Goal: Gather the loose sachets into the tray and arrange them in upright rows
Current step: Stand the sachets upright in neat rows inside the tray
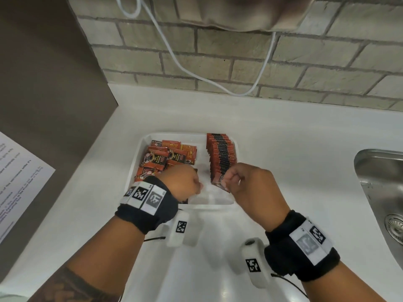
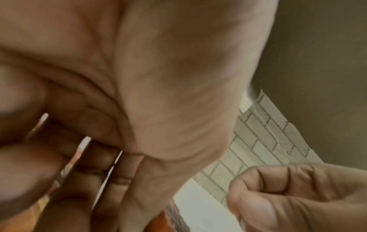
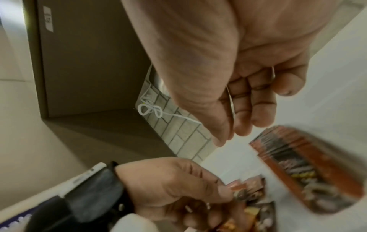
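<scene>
A white tray (image 1: 187,134) sits on the white counter. Loose red-and-black sachets (image 1: 168,158) lie in a heap in its left half. A tight upright row of sachets (image 1: 221,158) (image 3: 307,164) fills its right side. My left hand (image 1: 197,185) hovers over the tray's near left, and its fingers grip a few sachets (image 2: 83,146) (image 3: 244,190) seen edge-on. My right hand (image 1: 229,182) (image 3: 238,125) is curled at the near end of the row. A thin sachet edge shows between its thumb and forefinger.
A steel sink (image 1: 381,192) lies at the right edge of the counter. A printed sheet (image 1: 17,177) hangs on the brown panel at the left. A white cable (image 1: 218,83) dangles against the brick wall behind the tray.
</scene>
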`<state>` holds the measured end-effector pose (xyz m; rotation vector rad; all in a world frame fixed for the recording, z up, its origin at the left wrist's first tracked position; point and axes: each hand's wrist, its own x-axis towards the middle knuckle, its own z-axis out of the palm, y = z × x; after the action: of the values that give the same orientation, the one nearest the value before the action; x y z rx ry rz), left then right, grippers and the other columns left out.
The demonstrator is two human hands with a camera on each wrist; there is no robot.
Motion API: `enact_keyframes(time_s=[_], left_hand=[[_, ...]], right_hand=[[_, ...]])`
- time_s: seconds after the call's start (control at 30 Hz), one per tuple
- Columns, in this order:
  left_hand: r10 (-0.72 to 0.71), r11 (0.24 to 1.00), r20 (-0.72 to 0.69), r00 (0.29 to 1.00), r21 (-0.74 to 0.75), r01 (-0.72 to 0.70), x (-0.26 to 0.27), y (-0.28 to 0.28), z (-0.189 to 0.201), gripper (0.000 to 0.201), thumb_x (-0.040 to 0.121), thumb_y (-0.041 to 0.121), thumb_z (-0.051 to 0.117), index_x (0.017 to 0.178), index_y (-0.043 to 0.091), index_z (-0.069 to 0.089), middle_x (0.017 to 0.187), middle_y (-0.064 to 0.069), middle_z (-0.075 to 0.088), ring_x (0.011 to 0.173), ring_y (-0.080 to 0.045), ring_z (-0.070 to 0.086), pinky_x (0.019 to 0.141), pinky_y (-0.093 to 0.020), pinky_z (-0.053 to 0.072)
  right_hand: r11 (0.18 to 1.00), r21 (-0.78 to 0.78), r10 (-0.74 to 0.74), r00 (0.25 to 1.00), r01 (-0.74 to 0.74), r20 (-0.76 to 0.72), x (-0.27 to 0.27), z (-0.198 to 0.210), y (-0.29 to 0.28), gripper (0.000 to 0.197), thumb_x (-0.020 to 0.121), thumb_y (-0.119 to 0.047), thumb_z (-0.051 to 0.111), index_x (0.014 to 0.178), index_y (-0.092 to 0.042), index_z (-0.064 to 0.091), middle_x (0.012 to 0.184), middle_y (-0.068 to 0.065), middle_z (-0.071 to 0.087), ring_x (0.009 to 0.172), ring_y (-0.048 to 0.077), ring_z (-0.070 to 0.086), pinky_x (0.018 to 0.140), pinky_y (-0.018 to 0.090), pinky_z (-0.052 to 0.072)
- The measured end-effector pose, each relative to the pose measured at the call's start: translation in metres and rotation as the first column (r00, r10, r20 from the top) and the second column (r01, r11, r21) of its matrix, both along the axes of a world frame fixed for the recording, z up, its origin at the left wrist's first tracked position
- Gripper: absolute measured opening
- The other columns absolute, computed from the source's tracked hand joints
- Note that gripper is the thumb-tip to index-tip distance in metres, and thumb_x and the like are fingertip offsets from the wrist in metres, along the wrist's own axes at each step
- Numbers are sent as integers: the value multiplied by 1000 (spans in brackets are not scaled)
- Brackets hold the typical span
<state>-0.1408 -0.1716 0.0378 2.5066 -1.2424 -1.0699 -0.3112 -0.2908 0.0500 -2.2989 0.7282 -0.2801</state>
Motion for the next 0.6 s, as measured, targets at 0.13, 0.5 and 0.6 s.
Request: enact_keyframes(time_s=[0.13, 0.5, 0.6], left_hand=[[77, 995, 105, 992, -71, -70, 19, 25, 10, 30, 97, 24, 51, 83, 16, 76, 93, -1, 74, 92, -20, 68, 85, -34, 54], [98, 995, 433, 896, -64, -77, 75, 52, -4, 75, 82, 51, 71, 147, 36, 38, 157, -2, 21, 145, -33, 16, 111, -53, 31], [78, 997, 383, 921, -53, -62, 87, 55, -13, 84, 82, 49, 70, 153, 41, 24, 164, -1, 3, 150, -34, 0, 115, -59, 21]], right_hand=[[979, 177, 102, 995, -97, -20, 13, 8, 33, 7, 93, -33, 66, 96, -28, 69, 88, -14, 68, 81, -1, 62, 70, 9, 47], [917, 382, -45, 981, 115, -188, 144, -12, 49, 28, 88, -35, 65, 104, -12, 68, 90, -1, 68, 85, 20, 68, 70, 28, 55], [966, 226, -55, 954, 126, -296, 172, -15, 46, 15, 93, -29, 63, 95, -14, 58, 76, -3, 56, 63, 9, 54, 40, 11, 41]])
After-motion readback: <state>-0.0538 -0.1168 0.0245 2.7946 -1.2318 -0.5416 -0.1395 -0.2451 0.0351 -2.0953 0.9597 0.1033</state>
